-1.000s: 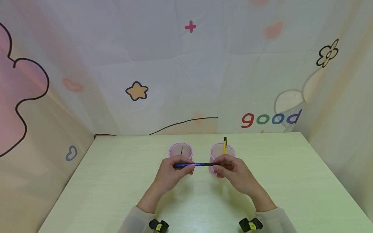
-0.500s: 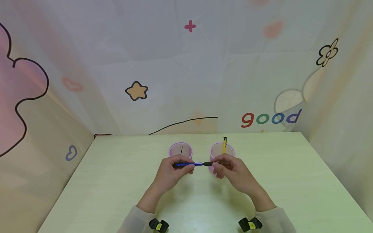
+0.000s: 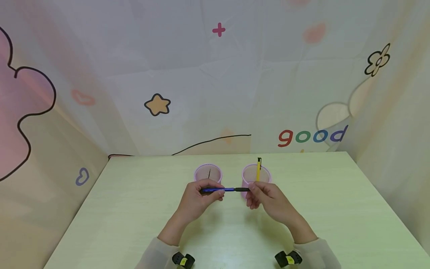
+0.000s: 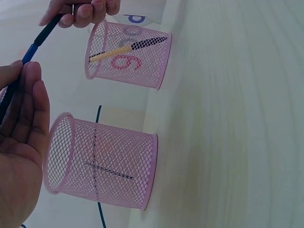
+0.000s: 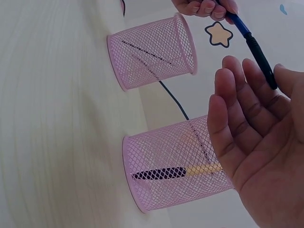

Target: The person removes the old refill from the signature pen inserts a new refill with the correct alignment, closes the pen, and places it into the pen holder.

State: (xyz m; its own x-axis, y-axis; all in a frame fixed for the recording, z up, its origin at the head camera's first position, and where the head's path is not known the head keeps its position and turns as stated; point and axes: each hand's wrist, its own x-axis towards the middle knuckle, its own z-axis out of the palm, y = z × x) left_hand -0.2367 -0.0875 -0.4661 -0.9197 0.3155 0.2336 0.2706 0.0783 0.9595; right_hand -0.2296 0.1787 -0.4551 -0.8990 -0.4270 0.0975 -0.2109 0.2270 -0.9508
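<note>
In the head view, a blue pen point(image 3: 229, 189) with a black end lies level between both hands. My left hand point(image 3: 196, 200) pinches its left part between thumb and fingers. At the black end, the thumb and index finger of my right hand point(image 3: 273, 205) pinch the tip, the other fingers lying loosely below. Just beyond the hands stand two pink mesh pen holders. A thin dark stick point(image 4: 109, 170) leans in the left pen holder point(image 4: 151, 175). The right pen holder point(image 5: 129, 180) contains a yellow pen point(image 3: 258, 170) with a black part.
A pale wood-grain table point(image 3: 134, 209) lies under the hands. Behind it hangs a printed cloth backdrop point(image 3: 188, 74) with a star and the word "good". Black devices with yellow marks point(image 3: 288, 258) sit at both wrists.
My right hand's fingers have drawn back a little towards the pen's tip, uncovering more of its black end. The left hand and the pen holders stay where they were.
</note>
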